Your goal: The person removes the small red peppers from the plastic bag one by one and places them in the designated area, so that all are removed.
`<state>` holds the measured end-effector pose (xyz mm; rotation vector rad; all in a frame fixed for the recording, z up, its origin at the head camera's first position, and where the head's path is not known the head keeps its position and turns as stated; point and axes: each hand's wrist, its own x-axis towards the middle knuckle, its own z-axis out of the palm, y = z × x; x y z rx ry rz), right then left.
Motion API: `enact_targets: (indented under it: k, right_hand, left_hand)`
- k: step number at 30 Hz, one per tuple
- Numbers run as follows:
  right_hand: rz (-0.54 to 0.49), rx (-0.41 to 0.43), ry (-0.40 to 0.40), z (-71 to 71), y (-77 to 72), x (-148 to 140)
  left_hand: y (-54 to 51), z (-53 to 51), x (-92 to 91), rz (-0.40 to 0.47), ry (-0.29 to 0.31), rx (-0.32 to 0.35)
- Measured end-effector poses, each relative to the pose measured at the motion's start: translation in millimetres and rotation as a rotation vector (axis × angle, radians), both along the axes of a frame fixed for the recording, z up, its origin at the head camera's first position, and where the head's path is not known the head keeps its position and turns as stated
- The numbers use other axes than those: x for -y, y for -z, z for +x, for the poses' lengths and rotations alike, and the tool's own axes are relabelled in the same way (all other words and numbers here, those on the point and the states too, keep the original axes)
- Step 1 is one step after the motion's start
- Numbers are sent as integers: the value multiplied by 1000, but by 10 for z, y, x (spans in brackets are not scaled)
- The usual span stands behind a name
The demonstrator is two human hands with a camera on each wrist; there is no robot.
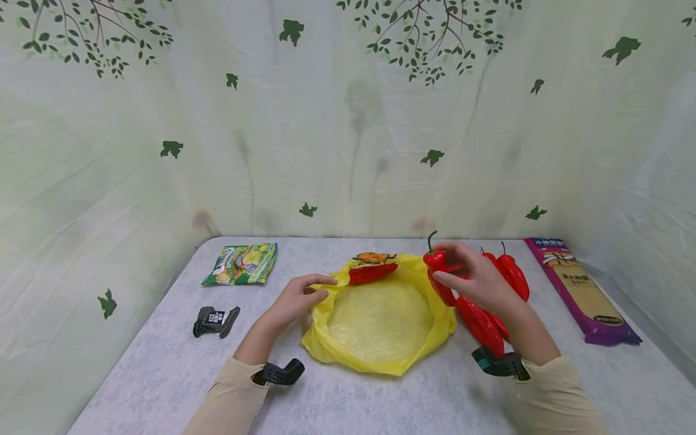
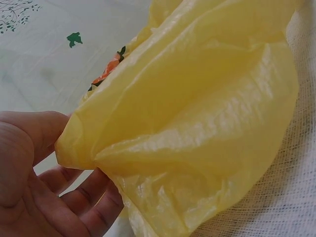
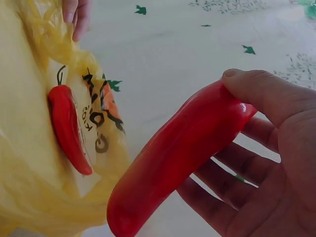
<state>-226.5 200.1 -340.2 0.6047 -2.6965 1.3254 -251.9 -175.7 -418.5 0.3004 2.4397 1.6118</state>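
Observation:
A yellow plastic bag (image 1: 375, 362) lies spread on the table with its mouth wide. My left hand (image 1: 296, 300) pinches the bag's left rim between thumb and fingers; the left wrist view shows the film (image 2: 197, 113) drawn up at that pinch. One red pepper (image 3: 69, 131) with a dark stem rests inside the bag, near its printed far side. Over the bag's right edge, my right hand (image 1: 478, 279) holds another red pepper (image 3: 173, 158) between thumb and fingers, stem upward. Several more red peppers (image 1: 481, 326) lie on the table under and behind the right forearm.
A green snack packet (image 1: 241, 264) lies at the back left, with a small black bundle (image 1: 214, 321) nearer. At the far right is a purple-edged pack of noodles (image 1: 582, 290). A leaf-patterned curtain (image 1: 348, 121) encloses the table's back and sides.

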Motion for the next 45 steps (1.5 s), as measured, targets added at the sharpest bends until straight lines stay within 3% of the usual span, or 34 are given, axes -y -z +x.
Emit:
enact_targets:
  k: [19,28,35,45]
  right_hand:
    - [65,34,94,-97,45,-211]
    - [85,66,82,-150,83,-320]
    - [149,97,121,-166,106,-408]
    - [168,157,92,-177,133,-475]
  left_hand:
    - [8,-14,-23,-11,-8,0]
    - [23,-12,-24,-18,-11,7]
    - [29,-14,-22,-12,-11,10]
    - [45,-17,-23,-12,-6,7]
